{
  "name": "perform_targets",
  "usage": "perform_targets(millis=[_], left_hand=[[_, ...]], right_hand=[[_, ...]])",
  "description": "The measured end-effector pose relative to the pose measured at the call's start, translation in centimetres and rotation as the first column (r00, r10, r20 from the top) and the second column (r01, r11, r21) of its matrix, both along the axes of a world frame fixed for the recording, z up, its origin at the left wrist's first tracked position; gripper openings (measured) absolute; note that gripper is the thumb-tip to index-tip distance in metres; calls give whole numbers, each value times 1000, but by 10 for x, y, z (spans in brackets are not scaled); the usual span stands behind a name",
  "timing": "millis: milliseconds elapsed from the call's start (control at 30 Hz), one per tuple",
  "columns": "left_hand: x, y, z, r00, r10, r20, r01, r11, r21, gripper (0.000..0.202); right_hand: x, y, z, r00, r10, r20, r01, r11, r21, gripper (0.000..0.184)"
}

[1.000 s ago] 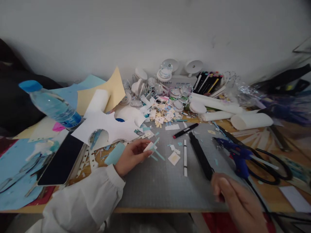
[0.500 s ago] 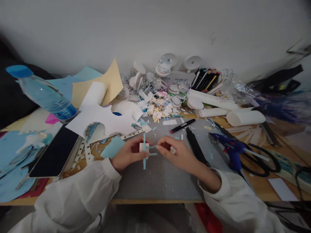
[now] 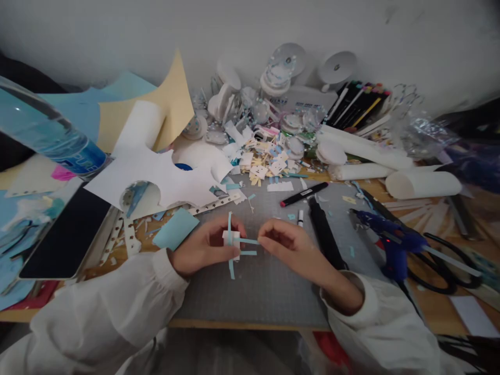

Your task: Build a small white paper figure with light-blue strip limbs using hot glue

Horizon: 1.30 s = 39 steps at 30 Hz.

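Note:
My left hand [image 3: 209, 247] is closed on a small white paper piece [image 3: 230, 238] with light blue paper strips on it, held over the grey cutting mat [image 3: 258, 299]. One strip stands up and down across the white piece, and two point to the right. My right hand [image 3: 289, 245] pinches the tip of the upper right-pointing strip [image 3: 248, 240] between thumb and fingertips. The lower strip [image 3: 249, 253] sticks out freely. Left of my left hand lies a light blue paper piece [image 3: 175, 229].
A heap of small paper cut-outs [image 3: 265, 161] lies behind the mat. Right of my right hand are a black-handled tool [image 3: 326, 234], a blue glue gun [image 3: 394, 237] and black-handled scissors [image 3: 437, 281]. On the left are a phone [image 3: 66, 232], a water bottle [image 3: 50, 130] and cut white paper [image 3: 179, 190].
My view has shifted and looks closer. My right hand is slightly farther from my left, and the pinched strip now shows more fully between them. My left hand keeps its hold.

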<state>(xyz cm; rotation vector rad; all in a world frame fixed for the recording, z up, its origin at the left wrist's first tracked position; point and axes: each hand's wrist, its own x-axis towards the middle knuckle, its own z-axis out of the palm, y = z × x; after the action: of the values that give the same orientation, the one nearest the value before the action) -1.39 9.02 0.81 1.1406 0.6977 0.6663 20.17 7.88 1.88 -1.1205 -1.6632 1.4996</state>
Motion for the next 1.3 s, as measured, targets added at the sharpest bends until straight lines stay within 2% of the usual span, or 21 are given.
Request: perform_targets(millis=[233,433,533,700,833,1000,1133,1233,1300], left_hand=[[1,1,2,998,-49,-38,50,999,20,24],[5,1,8,977,-7,-213,50,979,199,16],[5,0,9,959,8,-285,56,975,216,16],[7,-2,7,955,74,-289,-8,975,223,16],[8,-3,9,949,83,-305,-4,968,252,15],[9,-5,12,925,92,-369,1,970,243,14],[8,-5,8,944,80,-319,-8,975,220,14],[6,-4,4,958,74,-277,-19,981,194,15],[5,-3,3,964,66,-258,-19,983,181,16]], right_hand=[[-5,-3,0,1000,18,3,-18,1000,0,14],[-9,-7,1,999,36,40,-38,998,49,13],[-9,-9,-1,998,30,61,-34,997,66,11],[-9,-11,-2,995,-12,98,-4,987,161,8],[-11,-11,0,992,-34,125,0,966,258,9],[-12,-10,1,987,-36,158,-28,922,385,13],[-11,-12,0,982,-47,183,-48,873,485,13],[-11,-14,-3,977,-56,206,-79,801,594,13],[-10,-16,-6,962,-84,258,-122,717,686,12]])
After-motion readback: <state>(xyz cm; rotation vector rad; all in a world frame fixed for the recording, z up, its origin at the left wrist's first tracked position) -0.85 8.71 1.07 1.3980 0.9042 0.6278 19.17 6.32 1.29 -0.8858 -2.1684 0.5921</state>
